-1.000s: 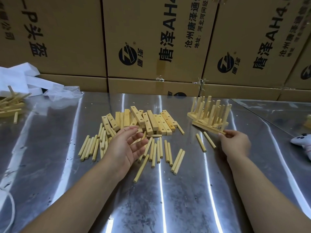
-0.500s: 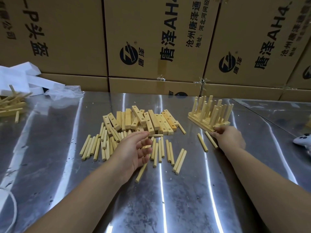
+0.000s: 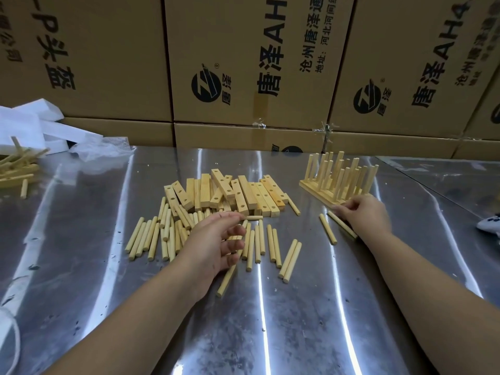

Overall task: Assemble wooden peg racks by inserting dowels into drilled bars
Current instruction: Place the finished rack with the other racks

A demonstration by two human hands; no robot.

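A pile of drilled wooden bars (image 3: 243, 193) lies mid-table, with many loose dowels (image 3: 146, 236) spread in front of it. My left hand (image 3: 213, 242) hovers over those dowels, palm turned inward, fingers relaxed and holding nothing. Finished peg racks (image 3: 338, 180) stand at the right with their dowels upright. My right hand (image 3: 365, 215) is just in front of the racks, apart from them. Its fingertips touch the far end of one loose dowel (image 3: 343, 226). A second loose dowel (image 3: 328, 232) lies beside it.
The work surface is a shiny metal table (image 3: 297, 320). Printed cardboard boxes (image 3: 243, 63) wall off the back. White foam blocks (image 3: 27, 125), a plastic bag (image 3: 100, 150) and more wooden pieces (image 3: 16, 169) sit far left. A white object (image 3: 489, 223) lies at the right edge.
My right hand set the rack down with the others, let it go and dropped to the loose dowel in front. My left hand stayed over the dowels, turning slightly.
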